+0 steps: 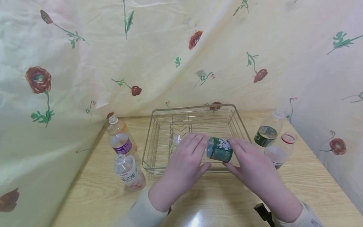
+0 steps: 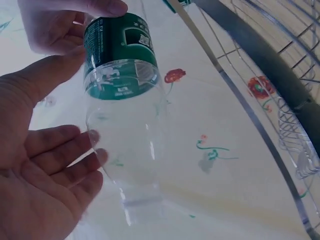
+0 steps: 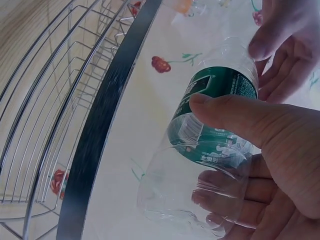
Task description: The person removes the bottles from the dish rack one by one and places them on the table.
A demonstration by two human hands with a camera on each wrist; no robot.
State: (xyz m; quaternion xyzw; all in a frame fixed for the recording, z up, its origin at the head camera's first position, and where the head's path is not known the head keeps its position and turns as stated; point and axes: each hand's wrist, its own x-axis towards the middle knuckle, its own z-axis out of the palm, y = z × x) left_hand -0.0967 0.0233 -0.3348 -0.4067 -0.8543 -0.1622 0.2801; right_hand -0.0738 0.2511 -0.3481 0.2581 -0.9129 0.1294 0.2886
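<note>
A clear plastic bottle [image 1: 219, 149] with a green label lies sideways in the air above the front of a wire dish rack, its neck toward the left. My right hand [image 1: 252, 167] grips it; in the right wrist view the thumb presses the label [image 3: 220, 87] and the fingers curl behind the body. Around the neck end is my left hand [image 1: 187, 160], with loosely bent fingers. Those fingertips [image 2: 97, 145] touch the bottle's clear side in the left wrist view, and the thumb lies near the label's edge. Part of the neck is hidden behind the left hand.
The wire rack [image 1: 147, 138] stands on a wooden table [image 1: 93, 189] against a flowered cloth [image 1: 158, 47]. On the left stand a peach-labelled bottle [image 1: 130, 173], a purple-labelled bottle [image 1: 122, 142] and an orange-tinted one [image 1: 124, 129]. On the right are a green-labelled bottle [image 1: 266, 134] and a red-rimmed bottle [image 1: 280, 151].
</note>
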